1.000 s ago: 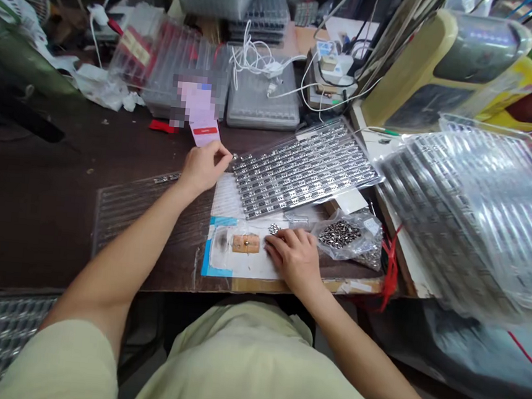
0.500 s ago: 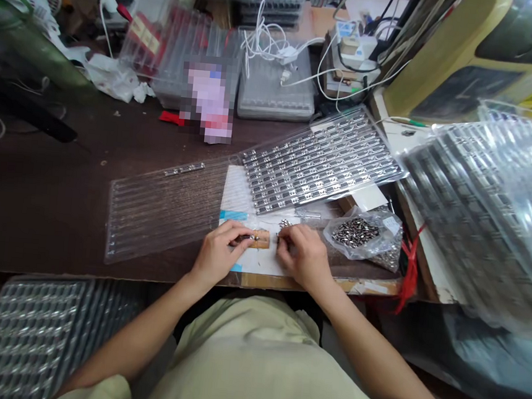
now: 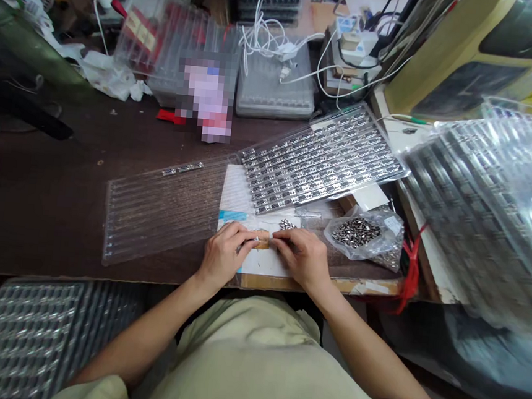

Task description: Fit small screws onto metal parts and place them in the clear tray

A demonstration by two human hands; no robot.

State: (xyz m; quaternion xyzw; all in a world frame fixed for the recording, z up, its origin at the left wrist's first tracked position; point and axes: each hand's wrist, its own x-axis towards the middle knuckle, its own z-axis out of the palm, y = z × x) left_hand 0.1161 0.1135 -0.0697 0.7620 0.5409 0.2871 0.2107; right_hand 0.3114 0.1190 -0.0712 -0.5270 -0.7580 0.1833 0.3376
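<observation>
My left hand [image 3: 224, 255] is closed in a pinch on a small metal connector [image 3: 255, 239], most of it covered by the fingers. The connector's end lies against a small brown block [image 3: 263, 244] on a white sheet [image 3: 260, 264]. From the other side, my right hand [image 3: 306, 258] meets the block's right end with thumb and forefinger pressed together. Whatever the right fingertips hold is too small to make out. Just beyond the right hand lies a little pile of shiny metal screws [image 3: 287, 224].
A clear tray full of connectors [image 3: 325, 161] lies beyond my hands. To the left, a ribbed clear tray [image 3: 152, 220] bears a few connectors along its far edge. A plastic bag of small metal parts [image 3: 356, 233] sits at right, near stacked trays [image 3: 492, 213]. White cables [image 3: 279, 48] lie behind.
My right hand has moved slightly left, from beside the screw pile to the brown block. My left hand stays nearly in place, still pinching the connector.
</observation>
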